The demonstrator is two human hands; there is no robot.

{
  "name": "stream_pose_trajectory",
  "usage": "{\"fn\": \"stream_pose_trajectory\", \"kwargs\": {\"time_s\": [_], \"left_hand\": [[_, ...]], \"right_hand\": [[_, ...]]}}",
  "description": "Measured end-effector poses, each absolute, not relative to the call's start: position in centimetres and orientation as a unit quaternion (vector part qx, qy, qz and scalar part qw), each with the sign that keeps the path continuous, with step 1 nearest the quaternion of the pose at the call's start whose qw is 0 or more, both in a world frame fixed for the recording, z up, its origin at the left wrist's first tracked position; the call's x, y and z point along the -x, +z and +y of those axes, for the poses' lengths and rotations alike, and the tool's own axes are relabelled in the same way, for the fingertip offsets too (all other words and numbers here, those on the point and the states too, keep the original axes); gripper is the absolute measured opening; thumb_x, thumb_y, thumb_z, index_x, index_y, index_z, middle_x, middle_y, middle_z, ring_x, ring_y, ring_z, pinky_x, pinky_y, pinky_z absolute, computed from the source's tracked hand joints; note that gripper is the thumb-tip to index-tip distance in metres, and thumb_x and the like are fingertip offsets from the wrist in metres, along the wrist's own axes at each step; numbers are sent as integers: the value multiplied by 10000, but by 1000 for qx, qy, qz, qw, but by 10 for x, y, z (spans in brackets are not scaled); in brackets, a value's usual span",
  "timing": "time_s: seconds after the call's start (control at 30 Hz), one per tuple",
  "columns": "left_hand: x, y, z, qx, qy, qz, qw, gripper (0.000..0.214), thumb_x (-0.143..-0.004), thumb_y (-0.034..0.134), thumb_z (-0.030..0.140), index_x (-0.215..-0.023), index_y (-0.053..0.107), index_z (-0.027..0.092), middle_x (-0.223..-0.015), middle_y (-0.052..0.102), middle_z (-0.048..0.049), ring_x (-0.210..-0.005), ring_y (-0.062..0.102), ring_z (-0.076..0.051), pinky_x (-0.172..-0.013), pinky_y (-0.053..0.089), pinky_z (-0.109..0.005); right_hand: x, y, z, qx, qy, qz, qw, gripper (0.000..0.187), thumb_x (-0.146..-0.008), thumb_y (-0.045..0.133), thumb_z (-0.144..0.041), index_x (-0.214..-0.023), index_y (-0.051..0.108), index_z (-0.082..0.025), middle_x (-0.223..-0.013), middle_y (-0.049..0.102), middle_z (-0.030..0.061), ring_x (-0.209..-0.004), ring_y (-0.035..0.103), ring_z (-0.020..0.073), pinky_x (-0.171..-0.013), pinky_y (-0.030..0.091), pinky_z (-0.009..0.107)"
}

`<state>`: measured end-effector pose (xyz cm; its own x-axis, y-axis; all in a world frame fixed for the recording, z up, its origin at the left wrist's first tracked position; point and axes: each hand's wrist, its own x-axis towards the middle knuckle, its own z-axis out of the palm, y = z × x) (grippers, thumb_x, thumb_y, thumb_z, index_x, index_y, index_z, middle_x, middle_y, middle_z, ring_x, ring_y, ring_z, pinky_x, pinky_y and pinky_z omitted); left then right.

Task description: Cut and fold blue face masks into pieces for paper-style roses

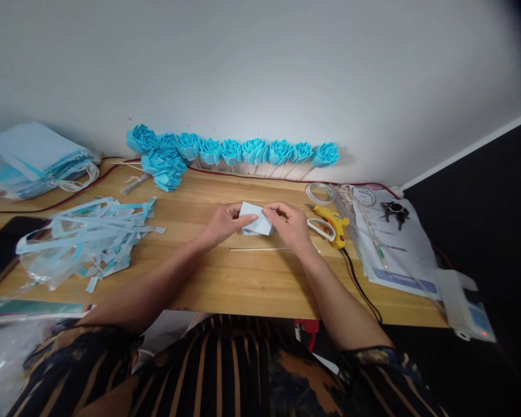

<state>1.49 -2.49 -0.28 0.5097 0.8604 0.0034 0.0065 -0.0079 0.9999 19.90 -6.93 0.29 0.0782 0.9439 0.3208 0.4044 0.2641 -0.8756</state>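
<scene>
A pale blue square of thin sheet material [257, 219] is held up over the middle of the wooden table [243, 284]. My left hand [222, 226] pinches its left side with the thumb on top, and my right hand [292, 225] grips its upper right corner. Another pale layer shows beneath its lower edge. A thin wooden stick [258, 249] lies crosswise just below my hands. Right beside my right hand are white-handled scissors [322, 229], partly hidden, and a yellow glue gun [336, 223].
Blue handmade flowers on sticks [254, 152] lean along the wall. Cut blue and white strips [113, 231] pile up at left, near stacked face masks [39, 152] and a phone [8, 249]. On the right are a tape roll [320, 193], papers [399, 243], keys [395, 211] and a power strip [464, 307].
</scene>
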Motion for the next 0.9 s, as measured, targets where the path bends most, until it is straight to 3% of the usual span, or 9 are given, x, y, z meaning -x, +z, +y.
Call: {"fn": "stream_pose_trajectory", "kwargs": {"time_s": [0.17, 0.6, 0.8, 0.9], "left_hand": [[-15, -5, -24, -631, 306, 352, 620, 315, -733, 750, 437, -709, 643, 142, -622, 678, -34, -498, 543, -86, -454, 395, -193], [-10, 4, -26, -667, 321, 278, 613, 390, -781, 699, 520, -675, 632, 151, -637, 671, -35, -519, 515, -81, -515, 413, -210], [-9, 2, -26, -682, 321, 273, 598, 389, -805, 676, 507, -660, 633, 148, -633, 658, -35, -534, 509, -87, -536, 406, -220], [-10, 0, -25, -681, 325, 282, 593, 334, -777, 711, 471, -748, 674, 140, -716, 685, -38, -609, 548, -101, -583, 425, -223]], "right_hand": [[-201, 3, -68, 559, 225, -599, 527, 216, -855, 623, -380, -817, 720, -191, -772, 714, 15, -707, 617, 157, -687, 481, 283], [-209, -9, -59, 525, 279, -547, 589, 254, -816, 676, -444, -823, 728, -196, -768, 683, 6, -699, 574, 143, -688, 475, 276], [-213, -8, -59, 523, 273, -562, 580, 260, -817, 665, -449, -803, 718, -195, -754, 675, 8, -708, 578, 150, -695, 475, 282], [-214, -4, -62, 526, 257, -582, 565, 253, -834, 656, -436, -818, 724, -193, -767, 690, 13, -705, 589, 152, -686, 474, 282]]}}
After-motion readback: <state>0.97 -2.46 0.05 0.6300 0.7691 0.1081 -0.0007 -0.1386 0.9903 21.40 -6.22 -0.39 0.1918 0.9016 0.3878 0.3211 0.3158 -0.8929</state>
